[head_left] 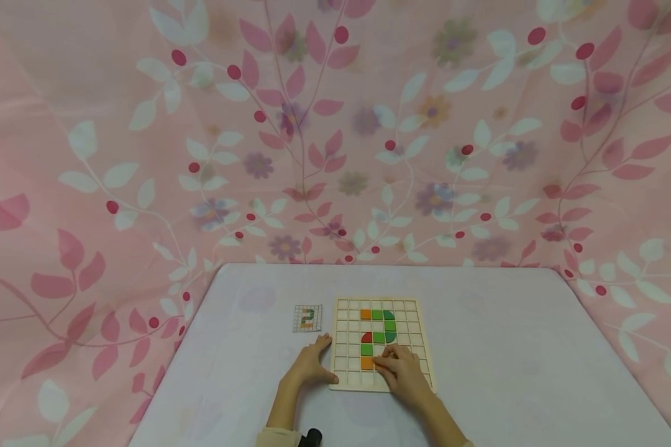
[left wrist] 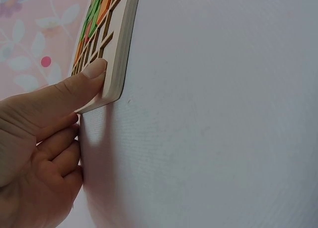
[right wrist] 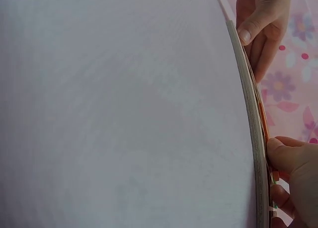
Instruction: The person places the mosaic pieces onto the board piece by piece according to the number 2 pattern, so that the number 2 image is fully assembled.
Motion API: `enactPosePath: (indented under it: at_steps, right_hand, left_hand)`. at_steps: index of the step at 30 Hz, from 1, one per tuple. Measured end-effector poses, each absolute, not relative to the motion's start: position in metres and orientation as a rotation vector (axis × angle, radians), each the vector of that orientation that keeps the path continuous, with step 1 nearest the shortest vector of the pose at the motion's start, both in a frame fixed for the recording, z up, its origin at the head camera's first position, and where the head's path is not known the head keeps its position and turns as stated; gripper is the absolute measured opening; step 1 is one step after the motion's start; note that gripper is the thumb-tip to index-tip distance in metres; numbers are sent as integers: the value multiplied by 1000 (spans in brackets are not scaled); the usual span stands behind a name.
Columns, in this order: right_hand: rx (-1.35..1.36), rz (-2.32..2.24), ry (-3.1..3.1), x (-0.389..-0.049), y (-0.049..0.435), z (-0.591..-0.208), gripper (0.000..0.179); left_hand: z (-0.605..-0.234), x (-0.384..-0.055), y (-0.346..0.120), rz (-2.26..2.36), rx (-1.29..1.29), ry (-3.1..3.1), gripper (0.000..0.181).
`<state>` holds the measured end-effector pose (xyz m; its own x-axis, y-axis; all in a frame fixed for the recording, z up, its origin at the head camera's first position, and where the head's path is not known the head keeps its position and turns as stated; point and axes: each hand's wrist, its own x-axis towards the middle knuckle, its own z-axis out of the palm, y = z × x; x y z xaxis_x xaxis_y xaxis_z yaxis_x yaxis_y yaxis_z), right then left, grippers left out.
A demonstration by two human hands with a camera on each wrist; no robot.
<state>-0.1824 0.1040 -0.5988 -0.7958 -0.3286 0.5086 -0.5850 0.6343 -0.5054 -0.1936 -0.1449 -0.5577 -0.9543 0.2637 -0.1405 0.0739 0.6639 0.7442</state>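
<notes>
A square wooden grid board (head_left: 347, 378) lies on the table, with orange, green and red tiles forming a curved figure in its cells. My left hand (head_left: 309, 366) lies along the board's left side; its thumb presses on the near-left corner, as the left wrist view shows. The right hand (head_left: 404, 374) is over the lower middle of the board. Between its thumb and fingers it pinches a small orange tile (right wrist: 276, 176), mostly hidden by the fingertips. Just left of those fingertips lies another orange tile (head_left: 366, 363) in its cell, below a green tile (head_left: 366, 349).
A small pattern card (head_left: 297, 319) with a printed grid and coloured figure lies left of the board. A pale cloth covers the table (head_left: 503, 347). Pink floral fabric (head_left: 369, 155) hangs behind and at the sides.
</notes>
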Motion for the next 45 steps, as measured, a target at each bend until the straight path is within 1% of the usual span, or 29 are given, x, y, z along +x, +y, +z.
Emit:
enactPosePath:
  at_steps: [9,14,20,28,37,45]
  right_hand:
    - [627,928,-2542,-177,111,-598,15]
    - [618,874,-2529,-175,117,-599,14]
    - [607,908,-2479,-174,121,-607,16]
    - [549,1003,-2290,-177,118,-615,24]
    - [355,980,-2375,-176,109,-610,23]
    - [442,1211,-2357,-175,117,-607,17]
  left_hand:
    - [-559,-194,-145,1172,269,2641,91]
    - [-559,-194,-145,1167,282,2651,91]
    - [-559,-193,-145,1168,283,2656,91]
    - [-561,-193,-146,1169,270,2650,91]
    - [-562,-193,-145,1185,289,2647,90]
    - [-563,-193,-146,1187,285,2652,90]
